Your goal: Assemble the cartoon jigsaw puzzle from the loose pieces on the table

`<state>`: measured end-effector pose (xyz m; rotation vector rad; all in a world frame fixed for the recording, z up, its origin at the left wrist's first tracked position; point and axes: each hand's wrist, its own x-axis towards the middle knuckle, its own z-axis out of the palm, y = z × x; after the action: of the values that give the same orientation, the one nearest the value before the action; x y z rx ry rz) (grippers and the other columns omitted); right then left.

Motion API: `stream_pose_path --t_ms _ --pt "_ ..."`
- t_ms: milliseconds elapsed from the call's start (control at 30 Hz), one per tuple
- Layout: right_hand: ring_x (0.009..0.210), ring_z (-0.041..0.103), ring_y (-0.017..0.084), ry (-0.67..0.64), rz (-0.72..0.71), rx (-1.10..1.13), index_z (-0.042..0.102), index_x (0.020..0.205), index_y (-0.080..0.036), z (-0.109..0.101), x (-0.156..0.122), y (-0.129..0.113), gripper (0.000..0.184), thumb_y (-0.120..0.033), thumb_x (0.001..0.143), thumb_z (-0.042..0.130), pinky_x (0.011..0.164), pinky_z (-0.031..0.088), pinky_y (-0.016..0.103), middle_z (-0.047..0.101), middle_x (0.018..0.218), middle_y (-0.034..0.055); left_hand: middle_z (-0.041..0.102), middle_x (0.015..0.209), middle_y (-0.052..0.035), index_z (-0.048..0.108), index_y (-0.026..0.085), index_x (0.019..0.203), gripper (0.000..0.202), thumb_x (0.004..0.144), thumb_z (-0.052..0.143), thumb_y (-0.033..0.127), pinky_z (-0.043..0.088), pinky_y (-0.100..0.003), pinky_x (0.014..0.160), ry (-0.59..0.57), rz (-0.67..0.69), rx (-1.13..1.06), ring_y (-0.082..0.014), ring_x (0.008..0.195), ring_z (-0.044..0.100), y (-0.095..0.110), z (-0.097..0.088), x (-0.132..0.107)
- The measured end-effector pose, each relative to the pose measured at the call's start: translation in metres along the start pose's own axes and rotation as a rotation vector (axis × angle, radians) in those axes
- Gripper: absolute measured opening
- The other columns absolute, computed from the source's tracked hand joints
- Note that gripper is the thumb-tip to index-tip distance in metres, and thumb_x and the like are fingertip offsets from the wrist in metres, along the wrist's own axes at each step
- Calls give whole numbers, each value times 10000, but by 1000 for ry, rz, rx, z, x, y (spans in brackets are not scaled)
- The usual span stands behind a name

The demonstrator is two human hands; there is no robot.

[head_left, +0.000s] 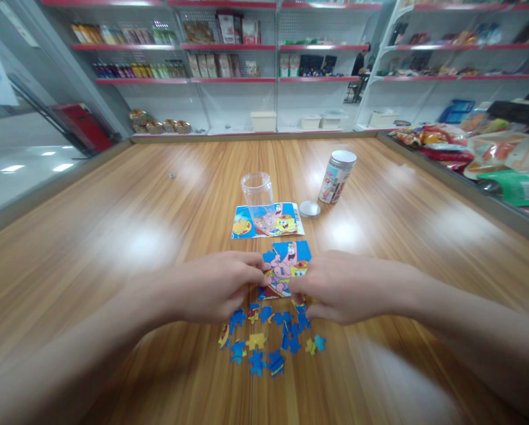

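Observation:
A partly joined cartoon jigsaw puzzle (286, 268) lies flat on the wooden table, between both hands. My left hand (229, 277) touches its left edge with the fingertips, thumb and fingers close together. Over its lower right side is my right hand (335, 286), fingers bent down onto the pieces and hiding that corner. Whether either hand pinches a single piece cannot be made out. Loose puzzle pieces (256, 341), mostly blue with some yellow, are scattered just below the joined part. Beyond it lies a printed picture card (242, 227) with the same cartoon figures.
A clear plastic jar (258, 192) stands on the card. Right of it are a silver lid (310, 209) and a closed printed canister (336, 177). Snack packets (446, 147) lie beyond the table's right edge. Stocked shelves (229, 79) line the back, with a person (359, 68) farther off.

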<state>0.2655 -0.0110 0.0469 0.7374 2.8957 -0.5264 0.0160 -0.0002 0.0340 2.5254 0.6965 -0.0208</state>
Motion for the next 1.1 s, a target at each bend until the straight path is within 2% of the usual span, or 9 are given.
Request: stream_pose_path --t_ms 200,333,433,600,733,833,933,1000,1100 --pt "744 650 200 -42 23 -18 691 986 -155 3 1 -6 165 -248 868 623 613 424 272 718 876 89 657 1159 -45 711 202 1067 347 860 489 34 516 -349 968 -4 -5 15 -205 1047 644 -1 2 -1" --pt "795 674 208 -35 14 -22 692 1012 -141 9 2 -11 207 -299 909 604 653 463 279 730 925 108 659 1118 -53 716 195 1043 323 865 490 49 528 -346 931 -19 -24 23 -205 1007 650 -1 2 0" --pt "779 681 207 -24 43 -42 693 1031 -135 12 1 -12 207 -276 897 621 655 477 282 735 916 110 658 1123 -59 717 193 1059 340 859 485 44 527 -353 943 -36 -38 26 -212 1020 651 0 0 -1" --pt "791 687 217 -23 47 -50 709 957 -133 15 -1 -15 141 -219 878 629 683 488 291 732 850 104 643 1226 -43 700 205 1116 411 819 497 7 497 -346 1024 -75 -43 0 -212 1128 629 5 -6 -3" --pt "739 681 210 -38 55 -102 712 922 -133 17 0 -19 118 -198 863 634 615 446 285 738 851 102 627 1297 -49 700 197 1081 340 866 489 39 481 -336 1058 -81 -29 -15 -213 1182 616 7 -8 -5" --pt "617 642 181 -62 50 -129 708 828 -145 19 0 -21 92 -209 849 646 511 333 270 732 769 76 611 1335 -47 691 196 1084 353 847 494 24 466 -330 1084 -87 -26 -10 -211 1219 600 7 -9 -6" --pt "550 599 159 -90 34 -101 699 753 -150 20 1 -21 136 -253 838 672 473 231 269 709 684 55 599 1355 -36 678 202 1109 379 840 487 16 451 -331 1106 -99 -31 -5 -204 1242 586 7 -9 -6" --pt "561 602 158 -93 27 -73 702 756 -150 21 1 -20 141 -266 835 682 474 225 268 708 688 53 600 1353 -33 676 204 1112 384 833 492 15 455 -332 1100 -103 -37 -2 -204 1238 588 8 -9 -6" --pt "613 630 172 -93 26 -37 714 805 -147 22 2 -19 132 -272 837 689 493 278 268 722 739 61 613 1329 -40 683 200 1090 346 849 495 38 468 -338 1084 -102 -46 1 -211 1217 599 9 -9 -7"
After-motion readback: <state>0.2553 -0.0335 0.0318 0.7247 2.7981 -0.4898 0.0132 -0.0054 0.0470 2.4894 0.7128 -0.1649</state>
